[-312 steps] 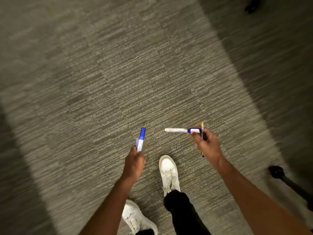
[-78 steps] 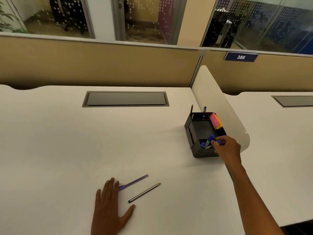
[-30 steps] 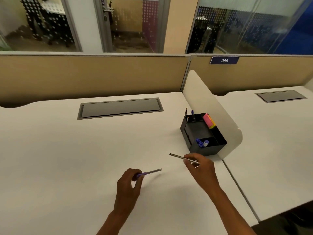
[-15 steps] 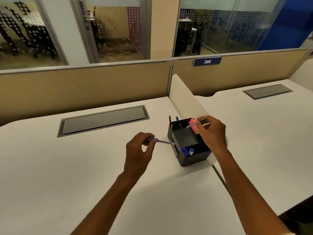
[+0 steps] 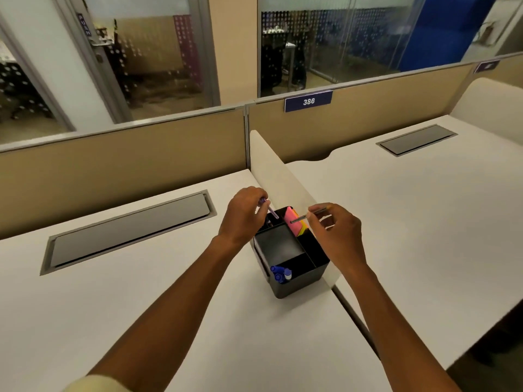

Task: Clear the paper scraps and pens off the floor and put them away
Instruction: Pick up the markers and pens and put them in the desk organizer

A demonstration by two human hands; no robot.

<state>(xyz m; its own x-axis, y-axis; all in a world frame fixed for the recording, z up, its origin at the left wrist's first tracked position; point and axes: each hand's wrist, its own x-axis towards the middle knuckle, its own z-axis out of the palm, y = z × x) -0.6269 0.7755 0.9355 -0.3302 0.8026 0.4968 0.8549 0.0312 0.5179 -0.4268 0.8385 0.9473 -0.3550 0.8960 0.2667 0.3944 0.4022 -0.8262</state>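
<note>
A black desk organizer (image 5: 300,281) stands on the white desk (image 5: 141,292) against the low divider. My left hand (image 5: 243,219) pinches a purple pen (image 5: 272,213) whose tip points down into the organizer's far left slot. My right hand (image 5: 336,236) grips a thin dark pen (image 5: 307,217), held almost level above the pink sticky notes (image 5: 291,222) in the far compartment. Blue-capped markers (image 5: 280,274) stand in the organizer's near left corner. The middle compartment looks empty.
A grey cable hatch (image 5: 127,230) is set into the desk to the left. The cream divider (image 5: 271,171) separates this desk from the neighbouring desk (image 5: 424,222), which has its own hatch (image 5: 416,140). Tan partition panels and glass walls stand behind.
Both hands lifted the pens off the desk and carried them to the organizer. The purple pen has tipped from level to pointing down into the far slot.
</note>
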